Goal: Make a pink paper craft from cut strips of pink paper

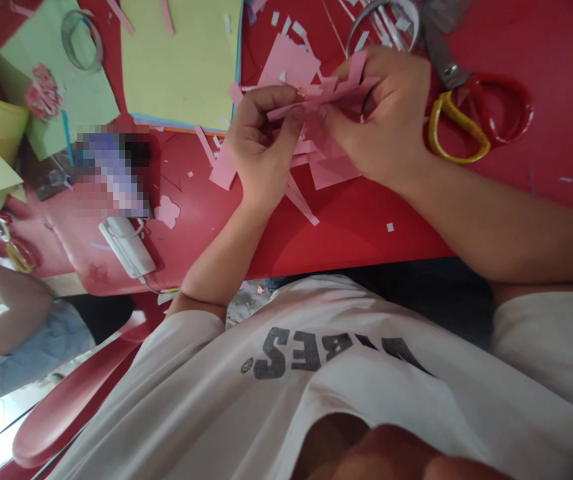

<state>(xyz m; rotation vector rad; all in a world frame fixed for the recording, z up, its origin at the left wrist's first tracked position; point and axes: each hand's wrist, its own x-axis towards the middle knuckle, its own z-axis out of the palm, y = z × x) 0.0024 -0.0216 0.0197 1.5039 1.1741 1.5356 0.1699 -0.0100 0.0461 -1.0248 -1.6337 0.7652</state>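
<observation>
From the head view, here we went: the left hand (pixel 261 150) and the right hand (pixel 381 113) were both closed tight on a bunch of pink paper strips (pixel 316 100), pinching them up off the table between the two grips! Just beyond the right hand lay scissors (pixel 459 127) with yellow and red handles, on a red table (pixel 346 233) scattered with scraps. Above the grip sat a pink paper sheet (pixel 289 60), and beyond the left hand, a stack of yellow-green paper (pixel 181 60).
</observation>
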